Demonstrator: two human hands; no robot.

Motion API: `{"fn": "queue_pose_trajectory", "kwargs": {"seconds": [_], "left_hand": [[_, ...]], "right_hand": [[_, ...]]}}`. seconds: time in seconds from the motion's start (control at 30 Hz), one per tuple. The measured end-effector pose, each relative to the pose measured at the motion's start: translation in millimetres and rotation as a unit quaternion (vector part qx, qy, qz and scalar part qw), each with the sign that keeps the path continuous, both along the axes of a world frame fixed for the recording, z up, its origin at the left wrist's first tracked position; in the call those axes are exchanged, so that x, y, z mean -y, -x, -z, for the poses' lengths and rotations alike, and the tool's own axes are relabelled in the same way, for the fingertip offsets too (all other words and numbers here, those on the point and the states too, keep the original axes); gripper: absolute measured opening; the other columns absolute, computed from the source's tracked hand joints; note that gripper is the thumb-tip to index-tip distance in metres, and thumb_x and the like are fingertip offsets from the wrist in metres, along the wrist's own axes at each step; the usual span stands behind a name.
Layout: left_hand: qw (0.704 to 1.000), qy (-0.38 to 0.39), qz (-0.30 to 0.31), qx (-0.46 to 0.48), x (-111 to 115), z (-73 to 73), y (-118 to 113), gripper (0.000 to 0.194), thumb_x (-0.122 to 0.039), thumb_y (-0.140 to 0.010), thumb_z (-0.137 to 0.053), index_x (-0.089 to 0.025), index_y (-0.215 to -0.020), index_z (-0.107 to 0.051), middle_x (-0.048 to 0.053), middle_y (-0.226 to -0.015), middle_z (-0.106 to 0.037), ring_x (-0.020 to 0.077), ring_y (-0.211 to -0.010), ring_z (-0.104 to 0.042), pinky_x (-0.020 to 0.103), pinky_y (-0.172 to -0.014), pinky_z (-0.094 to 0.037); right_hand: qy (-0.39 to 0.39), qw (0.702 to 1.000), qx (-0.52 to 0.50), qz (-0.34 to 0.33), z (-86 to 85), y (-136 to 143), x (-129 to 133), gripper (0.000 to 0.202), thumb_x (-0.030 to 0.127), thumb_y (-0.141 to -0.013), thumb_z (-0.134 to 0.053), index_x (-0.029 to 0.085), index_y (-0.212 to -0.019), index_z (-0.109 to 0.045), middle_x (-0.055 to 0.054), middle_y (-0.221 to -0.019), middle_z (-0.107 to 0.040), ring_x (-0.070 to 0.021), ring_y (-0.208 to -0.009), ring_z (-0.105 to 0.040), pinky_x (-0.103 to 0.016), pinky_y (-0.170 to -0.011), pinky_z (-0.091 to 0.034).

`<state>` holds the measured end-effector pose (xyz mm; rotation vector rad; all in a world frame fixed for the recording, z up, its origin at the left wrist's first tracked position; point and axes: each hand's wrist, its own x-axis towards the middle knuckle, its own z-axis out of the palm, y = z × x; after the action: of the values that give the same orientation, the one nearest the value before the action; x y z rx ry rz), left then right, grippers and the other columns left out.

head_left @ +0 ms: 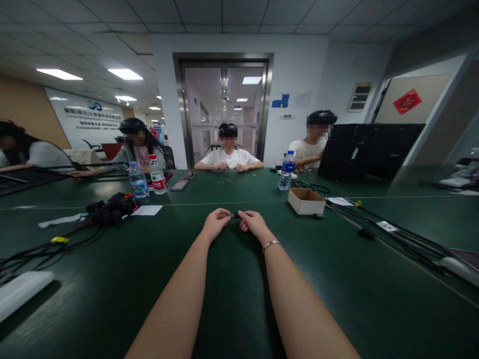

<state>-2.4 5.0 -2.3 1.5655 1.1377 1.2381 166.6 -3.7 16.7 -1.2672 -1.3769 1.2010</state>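
In the middle of the head view, both my arms reach forward over the dark green table (232, 279). Between my fingertips is a small black stick with a silvery end (235, 215), much like a USB stick. My left hand (216, 224) pinches its silvery left end. The black right end is in the closed fingers of my right hand (255, 224), which has a silver bracelet (271, 244) at the wrist. Fingers cover part of the stick, so its exact kind is unclear.
An open cardboard box (307, 203) and a water bottle (287, 171) stand ahead to the right. Black cables (404, 232) run along the right. Two bottles (157, 175), a black cable bundle (112, 208) and white paper (147, 210) are at left. Several people sit around the table.
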Motion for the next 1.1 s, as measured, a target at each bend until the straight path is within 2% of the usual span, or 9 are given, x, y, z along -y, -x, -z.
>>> {"fn": "queue_pose_trajectory", "kwargs": {"seconds": [0.1,0.2,0.37,0.5,0.73,0.9,1.1], "left_hand": [[1.0,-0.004,0.016,-0.001,1,0.4,1,0.021,-0.028,-0.07,-0.066,-0.017,-0.087,-0.062,0.003,-0.082,-0.064,0.0134,-0.073,-0.058,0.024,-0.064,-0.044],[0.999,0.02,0.002,0.04,0,-1.6,2,0.024,-0.03,-0.072,-0.065,-0.016,-0.091,-0.061,0.003,-0.08,-0.063,0.013,-0.072,-0.058,0.025,-0.066,-0.046],[0.995,0.042,-0.015,0.089,-2,-3.3,4,0.026,-0.03,-0.071,-0.067,-0.015,-0.092,-0.063,0.006,-0.087,-0.065,0.0136,-0.078,-0.059,0.028,-0.074,-0.048],[0.994,0.043,-0.008,0.095,-2,-2.6,4,0.026,-0.029,-0.069,-0.07,-0.016,-0.091,-0.064,0.007,-0.091,-0.066,0.015,-0.083,-0.06,0.03,-0.079,-0.048],[0.997,0.022,-0.009,0.075,4,-7.5,5,0.022,-0.018,-0.069,-0.069,-0.015,-0.09,-0.065,0.01,-0.096,-0.067,0.0177,-0.092,-0.062,0.034,-0.088,-0.046],[0.997,0.032,-0.012,0.073,5,-9.6,4,0.021,-0.02,-0.07,-0.069,-0.015,-0.09,-0.065,0.009,-0.096,-0.067,0.0172,-0.091,-0.061,0.032,-0.085,-0.047],[0.995,0.072,-0.013,0.071,1,-8.3,-2,0.025,-0.034,-0.073,-0.067,-0.014,-0.087,-0.065,0.006,-0.083,-0.065,0.0137,-0.076,-0.06,0.029,-0.074,-0.049]], "right_hand": [[0.006,1.0,-0.004,-0.011,-2.4,-1,0,0.022,0.032,-0.086,-0.059,0.011,-0.079,-0.06,0.0,-0.049,-0.059,-0.007,-0.039,-0.052,-0.016,-0.041,-0.044],[0.011,0.999,-0.012,-0.029,-4.6,-1,0,0.02,0.03,-0.085,-0.06,0.01,-0.08,-0.062,-0.001,-0.05,-0.06,-0.0067,-0.04,-0.053,-0.015,-0.04,-0.044],[0.013,0.999,-0.026,-0.045,-3.9,-3,-1,0.018,0.018,-0.08,-0.066,0.008,-0.095,-0.062,0.001,-0.051,-0.06,-0.0056,-0.042,-0.052,-0.014,-0.04,-0.044],[0.015,0.998,-0.036,-0.051,-1.0,-4,-3,0.03,0.01,-0.074,-0.07,0.007,-0.103,-0.061,0.002,-0.053,-0.061,-0.0052,-0.043,-0.052,-0.015,-0.041,-0.044],[0.017,0.997,-0.041,-0.058,-1.0,-5,-3,0.026,0.005,-0.074,-0.067,0.007,-0.1,-0.063,0.001,-0.054,-0.061,-0.0051,-0.044,-0.053,-0.015,-0.043,-0.045],[0.015,0.997,-0.042,-0.059,-2.7,-6,-2,0.03,0.003,-0.075,-0.064,0.007,-0.104,-0.062,0.001,-0.055,-0.061,-0.0058,-0.045,-0.053,-0.016,-0.043,-0.045],[0.003,0.997,-0.044,-0.058,-1.6,-5,-2,0.034,0.004,-0.076,-0.063,0.01,-0.109,-0.06,0.003,-0.057,-0.06,-0.0054,-0.045,-0.053,-0.015,-0.043,-0.045]]}}
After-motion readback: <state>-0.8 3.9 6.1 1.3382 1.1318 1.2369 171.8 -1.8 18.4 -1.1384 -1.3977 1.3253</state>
